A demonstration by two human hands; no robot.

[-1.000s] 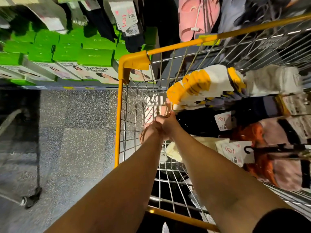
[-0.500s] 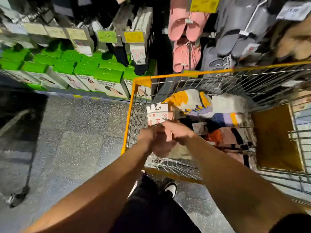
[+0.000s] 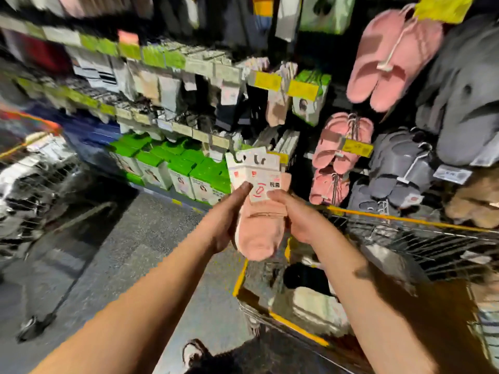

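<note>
I see left hand (image 3: 225,220) and right hand (image 3: 299,220) both pinching pink sock pack (image 3: 259,228) by white card label (image 3: 255,171). Pack held upright before shelf, above yellow cart (image 3: 399,218) corner.

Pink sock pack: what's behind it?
Behind the pink sock pack, held by the left hand and right hand: green boxes to one side, pink slippers to the other. The shelf directly behind is covered.
</note>
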